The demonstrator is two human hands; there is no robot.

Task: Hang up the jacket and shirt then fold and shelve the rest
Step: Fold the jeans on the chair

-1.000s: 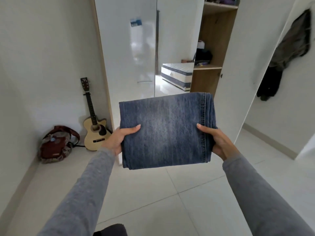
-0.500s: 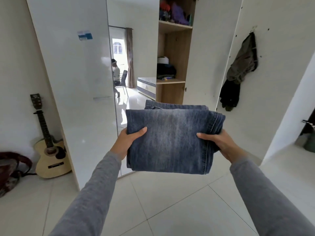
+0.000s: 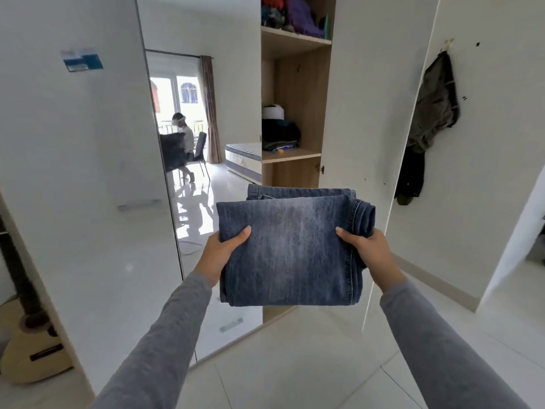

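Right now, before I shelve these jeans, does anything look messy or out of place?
The folded jeans, held by the left hand and right hand, are neat, but a back layer sticks out past the top edge. Clothes on the top shelf lie in a loose heap. A dark garment hangs bunched from a wall hook.

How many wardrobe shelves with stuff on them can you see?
2: an upper shelf near the top, a lower shelf just above the jeans; more may be hidden.
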